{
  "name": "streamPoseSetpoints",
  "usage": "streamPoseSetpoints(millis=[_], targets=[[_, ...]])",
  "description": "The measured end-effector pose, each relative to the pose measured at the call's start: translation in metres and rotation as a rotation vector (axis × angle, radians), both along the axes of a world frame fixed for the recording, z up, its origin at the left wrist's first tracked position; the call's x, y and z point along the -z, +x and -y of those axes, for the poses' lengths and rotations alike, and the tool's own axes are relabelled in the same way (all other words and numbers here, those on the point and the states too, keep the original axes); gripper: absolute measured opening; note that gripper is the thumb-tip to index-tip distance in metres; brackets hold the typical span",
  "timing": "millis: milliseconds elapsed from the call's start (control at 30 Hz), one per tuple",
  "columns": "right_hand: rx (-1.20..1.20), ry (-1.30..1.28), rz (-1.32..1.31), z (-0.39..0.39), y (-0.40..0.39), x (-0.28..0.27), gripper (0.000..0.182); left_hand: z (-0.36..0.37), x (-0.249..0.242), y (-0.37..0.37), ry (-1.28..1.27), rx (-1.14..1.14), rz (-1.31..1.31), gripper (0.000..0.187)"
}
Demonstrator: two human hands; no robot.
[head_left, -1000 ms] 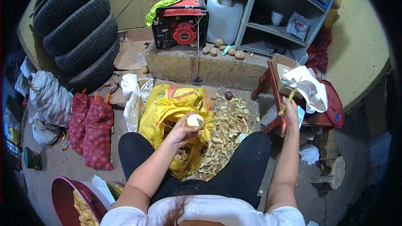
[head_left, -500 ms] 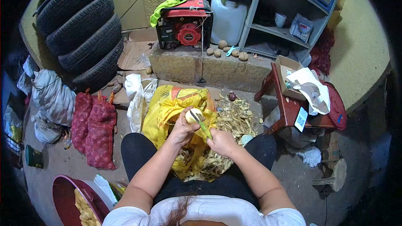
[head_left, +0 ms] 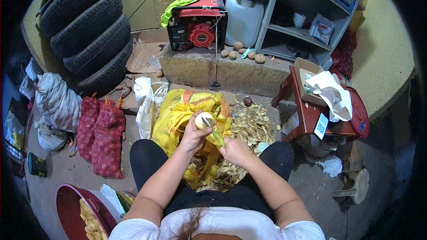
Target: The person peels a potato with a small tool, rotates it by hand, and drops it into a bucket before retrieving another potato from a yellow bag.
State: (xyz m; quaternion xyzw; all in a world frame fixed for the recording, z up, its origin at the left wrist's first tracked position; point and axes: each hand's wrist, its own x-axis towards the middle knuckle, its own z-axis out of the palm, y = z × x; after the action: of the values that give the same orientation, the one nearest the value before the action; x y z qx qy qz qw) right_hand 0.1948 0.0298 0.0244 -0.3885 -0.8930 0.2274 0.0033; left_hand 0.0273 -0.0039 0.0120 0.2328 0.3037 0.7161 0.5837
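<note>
Left hand [head_left: 194,136] cupping a pale, partly peeled potato [head_left: 204,120], right hand [head_left: 236,152] clenched round a green-handled knife [head_left: 214,133].

Nearest, a maroon tub [head_left: 73,213] of pale pieces stands at left; farther, the potato is above the yellow sack [head_left: 167,114], the blade against it, with peelings [head_left: 250,125] right of the sack; far off, a red generator [head_left: 197,23] sits on a ledge [head_left: 187,69].

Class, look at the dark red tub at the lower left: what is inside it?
Pale yellow, peeled-looking pieces lie inside the tub. Whatever lies beneath them is covered, and the person's white sleeve hides part too.
</note>
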Motion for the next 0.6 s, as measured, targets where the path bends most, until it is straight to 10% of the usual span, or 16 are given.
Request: streamPoseSetpoints(millis=[600], targets=[[-0.044,-0.232,-0.006,-0.003,0.003,0.007,0.029,-0.005,0.016,-0.001,-0.159,-0.137,-0.488,0.056]])
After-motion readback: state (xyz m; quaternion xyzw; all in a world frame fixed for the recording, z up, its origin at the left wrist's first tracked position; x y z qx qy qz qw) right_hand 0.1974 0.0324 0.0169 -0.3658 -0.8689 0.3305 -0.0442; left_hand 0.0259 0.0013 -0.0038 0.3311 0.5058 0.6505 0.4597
